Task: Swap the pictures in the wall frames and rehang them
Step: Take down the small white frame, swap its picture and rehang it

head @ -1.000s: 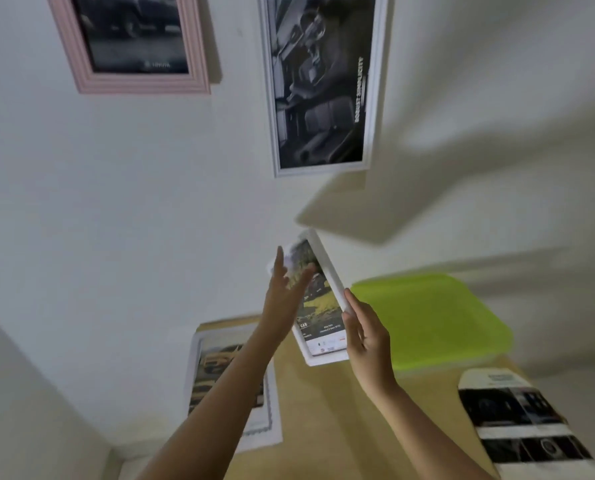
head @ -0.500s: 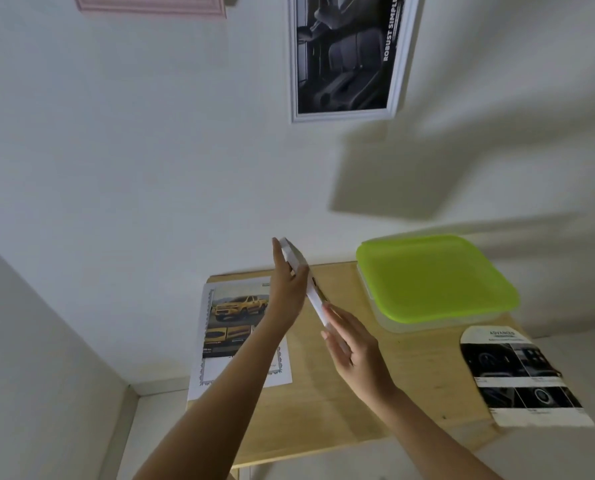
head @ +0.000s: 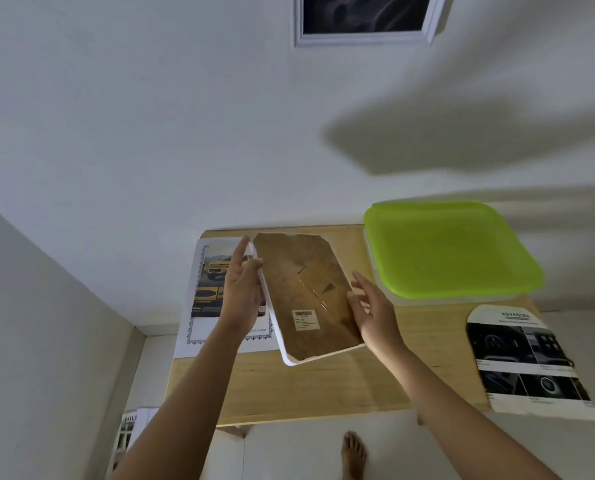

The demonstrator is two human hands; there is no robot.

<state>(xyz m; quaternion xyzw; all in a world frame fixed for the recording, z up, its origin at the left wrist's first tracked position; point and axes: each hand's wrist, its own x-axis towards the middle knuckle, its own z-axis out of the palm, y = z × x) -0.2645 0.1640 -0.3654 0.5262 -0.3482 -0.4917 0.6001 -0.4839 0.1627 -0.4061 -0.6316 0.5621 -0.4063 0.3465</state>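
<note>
You're standing in a plain room of a home: a bare foot (head: 353, 453) on the pale floor, a low wooden table (head: 323, 386) pushed against a white wall (head: 150, 116), a white-framed picture (head: 365, 19) hanging above, a green-lidded plastic container (head: 448, 251) far right.

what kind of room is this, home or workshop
Likely a home room: a white-framed picture hangs on a plain white wall above a small light wooden table, and a bare foot stands on the floor.
</note>
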